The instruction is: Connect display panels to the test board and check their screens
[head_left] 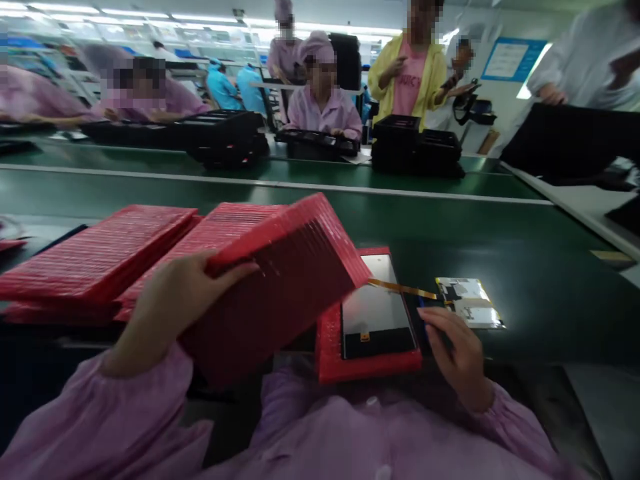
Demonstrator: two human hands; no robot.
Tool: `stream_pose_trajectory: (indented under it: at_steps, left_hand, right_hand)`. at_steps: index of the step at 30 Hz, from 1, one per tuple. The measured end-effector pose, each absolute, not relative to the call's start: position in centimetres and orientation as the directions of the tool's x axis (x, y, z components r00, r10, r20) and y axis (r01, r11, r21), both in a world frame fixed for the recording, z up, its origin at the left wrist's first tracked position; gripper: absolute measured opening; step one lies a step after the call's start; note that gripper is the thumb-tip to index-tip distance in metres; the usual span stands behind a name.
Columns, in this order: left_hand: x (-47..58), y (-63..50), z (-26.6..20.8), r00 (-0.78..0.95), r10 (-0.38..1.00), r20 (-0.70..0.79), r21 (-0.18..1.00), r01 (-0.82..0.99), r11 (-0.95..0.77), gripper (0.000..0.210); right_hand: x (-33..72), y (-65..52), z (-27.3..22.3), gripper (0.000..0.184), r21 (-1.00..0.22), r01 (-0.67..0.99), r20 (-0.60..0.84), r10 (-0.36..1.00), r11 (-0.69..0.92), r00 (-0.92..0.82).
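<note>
- My left hand (185, 291) is closed on a ribbed red packet (270, 303), thumb over the near face, and holds it tilted at 11 o'clock, off the bench. I'd judge a grip at one end risky: the far end could swing down, or the packet slip from my fingers.
- My right hand (457, 347) sits at 1 o'clock, fingers curled at a blue thing (423, 319) mostly hidden behind them; I cannot tell whether I grip it or only touch it.
- The flat panel (374, 308) lies at 12 o'clock on a red pad (370, 371), between my hands. The packet's corner covers part of it in my view; I cannot tell if they touch. Lowered carelessly, that corner could scratch the panel.
- An orange ribbon (407, 289) runs from the panel to a silvery piece (473, 308) at 2 o'clock on the green surface (540, 267). A snagged finger or a nudge to either end could crease or tear it.
- Red stacks (100, 250) lie at 10 o'clock; a knock from my left forearm might make them slide.
- Farther, at 12 o'clock, a co-worker (324, 110) sits behind a black tray (317, 141).
</note>
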State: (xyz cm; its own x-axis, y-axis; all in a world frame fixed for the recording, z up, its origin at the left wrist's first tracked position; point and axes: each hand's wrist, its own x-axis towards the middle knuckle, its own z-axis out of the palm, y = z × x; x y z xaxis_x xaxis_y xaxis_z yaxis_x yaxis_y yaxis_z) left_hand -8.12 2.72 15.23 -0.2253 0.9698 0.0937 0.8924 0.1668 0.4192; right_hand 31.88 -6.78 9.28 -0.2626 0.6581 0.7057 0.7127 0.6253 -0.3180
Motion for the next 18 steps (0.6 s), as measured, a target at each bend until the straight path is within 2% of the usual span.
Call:
stream_pose_trajectory:
  at_steps: [4,8,10,12,14,16,18]
  left_hand:
    - [-3.5,-0.5,15.0,-0.077,0.995,0.07,0.395,0.918,0.043,0.062]
    - [-2.0,-1.9,14.5,-0.05,0.998,0.046,0.395,0.918,0.028,0.06]
    - [-2.0,-2.1,14.2,-0.062,0.998,0.032,0.389,0.92,0.045,0.058]
    - [-2.1,-2.1,14.0,-0.073,0.996,0.058,0.377,0.925,0.046,0.057]
    - [-2.0,-2.0,13.9,-0.075,0.993,0.087,0.371,0.928,0.037,0.058]
    - [-1.9,-2.0,13.9,-0.066,0.992,0.112,0.365,0.931,0.021,0.06]
    - [-1.8,-2.0,13.9,-0.051,0.992,0.12,0.372,0.928,0.003,0.059]
  right_hand:
    - [28.5,-5.6,12.3,0.03,-0.468,0.701,0.636,0.756,0.538,-0.155]
    - [26.8,-4.9,12.9,0.007,-0.565,0.65,0.609,0.789,0.508,-0.086]
    - [26.8,-4.8,12.5,0.01,-0.583,0.657,0.612,0.79,0.477,-0.031]
    - [27.0,-4.7,12.1,0.022,-0.629,0.655,0.562,0.827,0.419,0.011]
    - [27.4,-4.8,11.7,0.019,-0.675,0.633,0.499,0.866,0.378,0.014]
    - [27.7,-5.0,11.5,0.015,-0.73,0.573,0.451,0.892,0.373,-0.006]
    - [28.0,-5.2,11.4,0.021,-0.852,0.412,0.35,0.937,0.323,-0.012]
